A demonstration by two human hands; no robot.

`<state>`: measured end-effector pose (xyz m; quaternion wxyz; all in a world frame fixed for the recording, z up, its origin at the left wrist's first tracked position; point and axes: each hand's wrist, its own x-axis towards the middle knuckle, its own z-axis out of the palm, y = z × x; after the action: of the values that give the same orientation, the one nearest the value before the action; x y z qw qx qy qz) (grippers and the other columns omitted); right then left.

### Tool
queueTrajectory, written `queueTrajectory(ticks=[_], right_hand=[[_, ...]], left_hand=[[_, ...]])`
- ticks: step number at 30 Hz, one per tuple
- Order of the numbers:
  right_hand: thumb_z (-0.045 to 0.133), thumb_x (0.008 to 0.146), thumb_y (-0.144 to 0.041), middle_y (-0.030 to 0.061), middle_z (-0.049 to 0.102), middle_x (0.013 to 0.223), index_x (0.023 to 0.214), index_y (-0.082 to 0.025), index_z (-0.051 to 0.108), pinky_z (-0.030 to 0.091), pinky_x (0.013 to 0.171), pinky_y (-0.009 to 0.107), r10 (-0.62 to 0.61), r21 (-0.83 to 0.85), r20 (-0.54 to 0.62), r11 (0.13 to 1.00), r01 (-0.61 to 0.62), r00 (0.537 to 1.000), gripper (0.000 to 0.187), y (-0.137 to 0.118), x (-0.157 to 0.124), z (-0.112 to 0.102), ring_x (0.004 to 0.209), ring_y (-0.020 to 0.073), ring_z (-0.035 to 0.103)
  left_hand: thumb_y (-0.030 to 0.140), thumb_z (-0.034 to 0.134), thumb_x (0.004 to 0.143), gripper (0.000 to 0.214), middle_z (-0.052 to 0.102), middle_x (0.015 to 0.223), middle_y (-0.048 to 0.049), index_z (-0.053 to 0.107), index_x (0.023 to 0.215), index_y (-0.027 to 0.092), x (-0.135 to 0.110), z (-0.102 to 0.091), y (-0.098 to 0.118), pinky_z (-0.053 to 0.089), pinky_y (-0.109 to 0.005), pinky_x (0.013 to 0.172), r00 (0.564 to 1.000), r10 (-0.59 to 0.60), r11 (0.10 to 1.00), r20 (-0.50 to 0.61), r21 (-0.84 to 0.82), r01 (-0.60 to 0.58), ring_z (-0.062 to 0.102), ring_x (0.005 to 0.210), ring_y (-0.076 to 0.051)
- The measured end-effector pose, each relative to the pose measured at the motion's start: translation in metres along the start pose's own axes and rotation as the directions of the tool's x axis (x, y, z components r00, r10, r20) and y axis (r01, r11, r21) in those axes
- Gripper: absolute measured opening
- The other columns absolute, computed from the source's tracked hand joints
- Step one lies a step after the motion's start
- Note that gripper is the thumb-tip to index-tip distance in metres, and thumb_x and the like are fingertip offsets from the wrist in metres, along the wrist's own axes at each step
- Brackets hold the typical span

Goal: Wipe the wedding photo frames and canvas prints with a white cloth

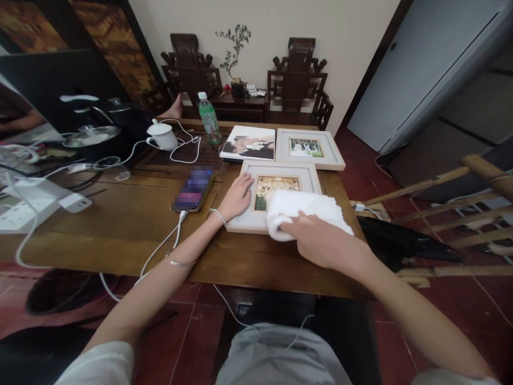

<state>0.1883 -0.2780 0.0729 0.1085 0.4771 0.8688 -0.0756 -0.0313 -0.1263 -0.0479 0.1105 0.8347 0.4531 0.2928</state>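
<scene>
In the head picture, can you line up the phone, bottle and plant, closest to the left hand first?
From the left hand:
1. Phone, just to its left.
2. Bottle, toward the table's far side.
3. Plant, beyond the table.

The wooden table is laid with assorted things.
Left of the near picture frame, a phone is placed, and much farther left a white power strip; behind that frame, a second frame is set to the right, a green-labelled bottle to the left, and a white lidded cup farther left.
</scene>
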Motion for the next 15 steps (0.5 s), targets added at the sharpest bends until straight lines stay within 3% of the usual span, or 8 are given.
queueTrajectory(ticks=[2,5,10,13,15], right_hand=[[0.038,0.078,0.003,0.0166,0.063,0.131,0.122,-0.02,0.063,0.048,0.094,0.055,-0.035,0.017,-0.017,0.999,0.035,0.999,0.056,-0.009,-0.005,0.002,0.125,0.039,0.055],[0.038,0.076,0.005,0.0135,0.044,0.154,0.131,-0.021,0.059,0.041,0.1,0.067,-0.018,0.031,-0.049,0.999,0.02,0.999,0.064,-0.007,0.009,0.012,0.139,0.046,0.038],[0.039,0.076,0.004,0.0118,0.026,0.163,0.136,-0.016,0.055,0.027,0.11,0.071,0.077,-0.006,-0.184,0.997,-0.08,0.98,0.065,0.038,0.058,0.028,0.146,0.0459,0.022],[0.042,0.081,0.0,0.0141,0.021,0.164,0.136,-0.012,0.055,0.018,0.114,0.07,0.177,-0.025,-0.345,0.98,-0.197,0.922,0.058,0.068,0.087,0.031,0.148,0.0446,0.017],[0.044,0.082,-0.002,0.0128,0.023,0.164,0.136,-0.014,0.056,0.016,0.113,0.072,0.208,-0.027,-0.386,0.971,-0.236,0.899,0.056,0.079,0.101,0.032,0.148,0.0447,0.015]], left_hand=[[0.019,0.04,0.092,0.047,0.052,0.148,-0.0114,0.056,0.135,0.012,0.0,-0.001,-0.001,0.028,-0.052,0.123,1.0,0.007,1.0,0.014,0.008,-0.007,0.035,0.146,-0.028],[0.019,0.038,0.092,0.048,0.05,0.149,-0.0131,0.055,0.136,0.009,0.0,-0.002,-0.002,0.027,-0.05,0.124,0.999,0.011,1.0,0.037,0.026,-0.012,0.034,0.147,-0.029],[0.02,0.038,0.094,0.048,0.049,0.15,-0.0148,0.054,0.138,0.008,0.0,-0.001,-0.004,0.026,-0.052,0.123,0.998,0.015,0.999,0.055,0.04,-0.018,0.031,0.148,-0.03],[0.021,0.037,0.095,0.048,0.049,0.15,-0.0135,0.054,0.138,0.01,0.0,-0.001,-0.005,0.026,-0.053,0.123,0.998,0.011,0.999,0.057,0.04,-0.014,0.032,0.148,-0.03],[0.021,0.037,0.094,0.048,0.049,0.151,-0.0121,0.054,0.138,0.011,0.0,-0.001,-0.006,0.026,-0.051,0.123,0.998,0.01,0.999,0.058,0.041,-0.013,0.032,0.148,-0.029]])
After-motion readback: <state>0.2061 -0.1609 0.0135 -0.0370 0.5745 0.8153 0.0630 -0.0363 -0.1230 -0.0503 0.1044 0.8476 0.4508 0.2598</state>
